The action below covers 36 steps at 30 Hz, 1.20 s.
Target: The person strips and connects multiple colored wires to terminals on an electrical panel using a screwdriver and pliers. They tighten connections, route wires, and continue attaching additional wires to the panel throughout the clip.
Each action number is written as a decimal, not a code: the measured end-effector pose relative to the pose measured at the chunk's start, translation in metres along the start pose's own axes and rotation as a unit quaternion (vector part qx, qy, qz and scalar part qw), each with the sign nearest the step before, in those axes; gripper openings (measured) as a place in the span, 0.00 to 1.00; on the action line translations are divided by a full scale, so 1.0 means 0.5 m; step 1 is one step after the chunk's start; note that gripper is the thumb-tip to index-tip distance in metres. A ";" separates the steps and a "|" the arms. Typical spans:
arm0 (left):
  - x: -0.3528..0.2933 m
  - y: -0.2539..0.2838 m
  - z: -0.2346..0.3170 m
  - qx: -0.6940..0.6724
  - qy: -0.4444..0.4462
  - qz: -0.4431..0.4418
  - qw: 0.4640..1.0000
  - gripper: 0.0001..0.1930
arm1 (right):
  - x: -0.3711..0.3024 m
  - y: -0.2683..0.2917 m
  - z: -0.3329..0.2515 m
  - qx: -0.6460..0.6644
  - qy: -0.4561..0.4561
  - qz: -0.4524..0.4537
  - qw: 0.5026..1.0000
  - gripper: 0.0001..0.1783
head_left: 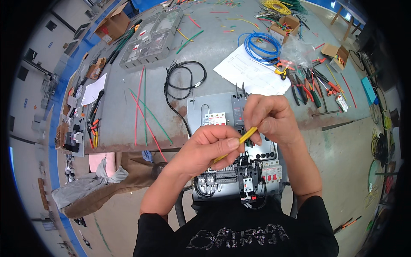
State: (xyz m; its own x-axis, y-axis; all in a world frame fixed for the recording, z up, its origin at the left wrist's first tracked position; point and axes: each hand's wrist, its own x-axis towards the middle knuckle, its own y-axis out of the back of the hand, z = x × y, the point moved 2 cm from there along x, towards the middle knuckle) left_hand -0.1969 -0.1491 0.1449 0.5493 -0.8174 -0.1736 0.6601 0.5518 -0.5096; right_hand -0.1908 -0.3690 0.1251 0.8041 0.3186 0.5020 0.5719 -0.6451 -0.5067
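Both my hands meet above an electrical panel (196, 115) that carries breakers, terminal strips and black wires. Between the thumb and fingers of my left hand (209, 147) is a slim yellow tube (247, 136), slanting up to the right. My right hand (272, 118) pinches at its upper end, fingertips closed; whether a wire runs inside the tube cannot be made out. Just under my hands are a dark breaker (238, 112), a row of white breakers (215, 119) and a black contactor (247, 180). My hands hide the panel's middle.
Above the panel lie paper sheets (239, 70) and a blue wire coil (262, 48). Pliers and screwdrivers (310, 88) crowd the right. Black cable (185, 81), red and green tubes (145, 107) and clear plastic cases (150, 38) lie left. The table's front edge (124, 150) runs beside the panel.
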 end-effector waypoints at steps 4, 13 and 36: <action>-0.015 -0.018 0.005 0.062 -0.046 0.042 0.996 0.12 | -0.004 -0.028 -0.017 -0.043 0.025 0.022 0.999 0.10; -0.033 -0.045 0.003 0.121 -0.113 0.083 0.983 0.12 | -0.020 -0.061 -0.030 -0.121 0.067 0.070 0.988 0.10; -0.014 -0.054 -0.001 0.069 -0.090 0.084 0.990 0.13 | 0.001 -0.018 -0.021 -0.052 0.067 0.024 0.996 0.13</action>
State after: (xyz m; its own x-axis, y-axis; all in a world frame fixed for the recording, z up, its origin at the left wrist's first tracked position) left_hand -0.2188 -0.1584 0.1593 0.7312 -0.6768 -0.0856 0.6094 0.7044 -0.3638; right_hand -0.1969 -0.3702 0.1371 0.7976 0.1948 0.5709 0.5072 -0.7288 -0.4600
